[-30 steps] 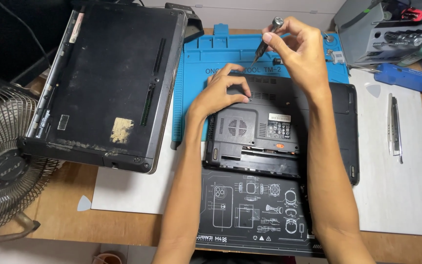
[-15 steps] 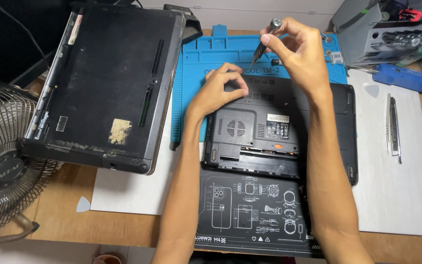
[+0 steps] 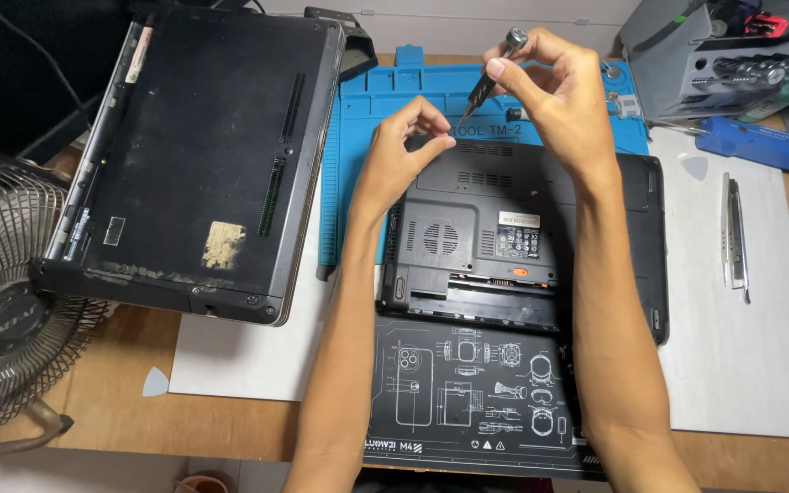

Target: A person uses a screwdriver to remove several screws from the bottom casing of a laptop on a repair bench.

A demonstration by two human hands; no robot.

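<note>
A small black laptop lies bottom-up on a blue work mat. My right hand is raised over its far edge and grips a thin precision screwdriver, tip slanting down to the left. My left hand hovers just above the laptop's far left corner, thumb and fingertips pinched together right by the screwdriver tip; whether something tiny sits between them is too small to see.
A larger black laptop lies bottom-up at the left, overhanging a white sheet. A fan grille stands at far left. A black printed mat lies in front. A screwdriver set, a blue tool, metal tweezers and two picks lie around.
My left hand has lifted off the small laptop's far left corner and moved up toward the screwdriver tip, fingers pinched. My right hand has hardly moved.
</note>
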